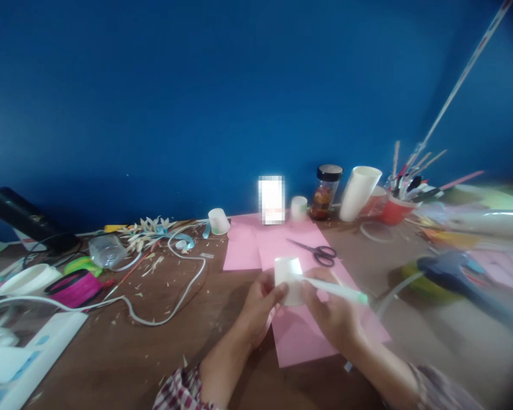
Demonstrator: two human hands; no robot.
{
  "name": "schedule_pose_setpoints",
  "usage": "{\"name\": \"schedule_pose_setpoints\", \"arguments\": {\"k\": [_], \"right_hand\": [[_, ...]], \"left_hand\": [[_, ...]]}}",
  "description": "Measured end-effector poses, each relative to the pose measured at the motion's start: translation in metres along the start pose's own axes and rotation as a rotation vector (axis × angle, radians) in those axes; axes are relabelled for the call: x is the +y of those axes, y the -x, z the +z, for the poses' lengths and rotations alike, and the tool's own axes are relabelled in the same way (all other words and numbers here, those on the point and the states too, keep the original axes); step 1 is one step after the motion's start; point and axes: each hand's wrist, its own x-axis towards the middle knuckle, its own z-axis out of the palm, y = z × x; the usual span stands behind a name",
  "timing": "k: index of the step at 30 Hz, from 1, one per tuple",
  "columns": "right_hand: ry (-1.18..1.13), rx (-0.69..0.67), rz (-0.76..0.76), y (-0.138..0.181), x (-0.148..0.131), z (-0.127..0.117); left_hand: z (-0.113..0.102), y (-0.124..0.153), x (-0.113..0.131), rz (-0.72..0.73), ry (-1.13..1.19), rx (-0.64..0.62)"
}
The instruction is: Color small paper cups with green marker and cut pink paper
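My left hand point(263, 304) is closed around the left side of a small white paper cup point(287, 279), its thumb across the front. In my right hand point(336, 310) is a white pen with a pale green end point(336, 289). The pen lies across the fingers, its other end close to the cup; whether it touches is blurred. Both hands are above pink paper sheets point(299, 336). Just beyond them, dark-handled scissors point(322, 253) rest on the paper.
At the back stand more small cups point(218, 221), a black-lidded jar point(326, 192), a tall white cup point(359, 193) and a red cup of pens point(397, 209). A glue gun point(457, 267) lies right. Left are a white cable point(158, 323), magenta ribbon point(74, 289) and power strip point(64, 333).
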Motion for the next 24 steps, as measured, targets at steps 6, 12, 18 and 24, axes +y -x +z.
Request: {"name": "schedule_pose_setpoints", "arguments": {"k": [6, 12, 18, 24], "right_hand": [[0.012, -0.006, 0.023, 0.0032, 0.0037, -0.0001], [0.052, 0.038, 0.017, 0.0008, 0.0043, 0.0001], [0.083, 0.077, -0.012, -0.0034, 0.0007, -0.0019], [0.084, 0.079, 0.005, -0.0032, 0.0028, -0.0013]], "left_hand": [[0.0009, 0.0002, 0.0003, 0.001, 0.022, -0.003], [0.0012, 0.0005, -0.0003, 0.001, 0.044, 0.008], [-0.0001, 0.0001, -0.0012, -0.013, 0.049, 0.014], [-0.0028, -0.0001, -0.0022, -0.023, 0.028, 0.014]]}}
